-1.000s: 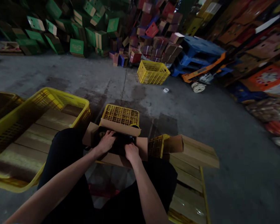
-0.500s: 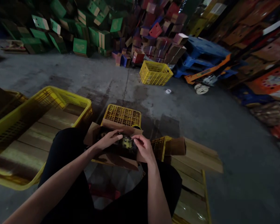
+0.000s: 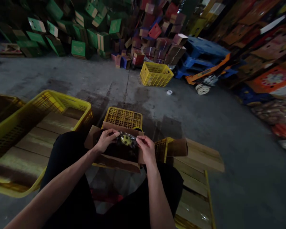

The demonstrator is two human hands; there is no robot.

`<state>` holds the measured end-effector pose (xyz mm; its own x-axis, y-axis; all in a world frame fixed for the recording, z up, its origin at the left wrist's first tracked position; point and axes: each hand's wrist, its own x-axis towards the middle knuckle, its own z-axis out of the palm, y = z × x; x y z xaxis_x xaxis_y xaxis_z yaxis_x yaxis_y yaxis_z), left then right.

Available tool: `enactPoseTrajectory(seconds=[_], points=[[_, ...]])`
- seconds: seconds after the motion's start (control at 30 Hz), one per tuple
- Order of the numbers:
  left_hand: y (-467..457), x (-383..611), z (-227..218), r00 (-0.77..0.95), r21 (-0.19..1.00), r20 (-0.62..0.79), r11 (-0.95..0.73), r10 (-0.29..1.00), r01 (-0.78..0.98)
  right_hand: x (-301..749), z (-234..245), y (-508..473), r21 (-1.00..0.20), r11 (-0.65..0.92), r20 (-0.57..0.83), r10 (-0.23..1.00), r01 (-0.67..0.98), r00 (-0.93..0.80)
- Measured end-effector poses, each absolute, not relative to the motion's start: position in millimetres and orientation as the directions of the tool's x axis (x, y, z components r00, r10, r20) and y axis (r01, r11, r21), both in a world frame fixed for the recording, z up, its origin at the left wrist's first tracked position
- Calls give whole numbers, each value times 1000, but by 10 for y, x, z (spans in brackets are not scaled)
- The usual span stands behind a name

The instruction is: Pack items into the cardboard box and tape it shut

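An open cardboard box point(image 3: 120, 163) rests on an upturned yellow crate point(image 3: 124, 117) in front of my knees, its flaps folded outward. Over its dark inside, a clear plastic bag point(image 3: 126, 140) with a yellow-green patch and dark spots is stretched between my hands. My left hand point(image 3: 106, 140) pinches the bag's left end between thumb and fingers. At the other end, my right hand point(image 3: 145, 146) grips the bag the same way. What lies deeper in the box is too dark to make out.
A large yellow crate point(image 3: 89, 106) with flat cardboard boxes stands at my left. Closed boxes point(image 3: 193, 203) fill another crate at my right. Farther off are a yellow basket point(image 3: 156, 76), a pallet jack point(image 3: 207, 73), blue pallets point(image 3: 205, 47) and piled green cartons point(image 3: 78, 48).
My left hand has gone from lying spread over the box contents to pinching the bag's left end. The bag now sits higher, stretched between both hands. The view has shifted slightly.
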<state>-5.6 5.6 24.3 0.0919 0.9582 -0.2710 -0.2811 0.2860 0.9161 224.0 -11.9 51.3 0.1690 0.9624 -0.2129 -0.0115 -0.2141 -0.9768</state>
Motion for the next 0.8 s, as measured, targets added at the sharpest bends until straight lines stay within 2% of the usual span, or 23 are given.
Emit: enactPoseTrajectory(seconds=[0.2,0.4,0.57,0.7,0.8], points=[[64,-28,262,144,894,-282,314,949,-319,2219,474,-119,-961,-234,-256,954,-148,154],[25,-37,260,328,855,-328,426,886,-296,2227,426,-104,-954,-235,-269,946,-187,181],[59,-59,224,214,824,-369,425,904,-375,2151,438,-88,-962,-215,-238,963,-168,124],[97,-83,217,146,814,-357,384,923,-435,2108,460,-110,-960,-249,-254,967,-127,26],[99,-87,231,132,827,-339,362,931,-431,2108,468,-126,-971,-227,-229,973,-73,24]])
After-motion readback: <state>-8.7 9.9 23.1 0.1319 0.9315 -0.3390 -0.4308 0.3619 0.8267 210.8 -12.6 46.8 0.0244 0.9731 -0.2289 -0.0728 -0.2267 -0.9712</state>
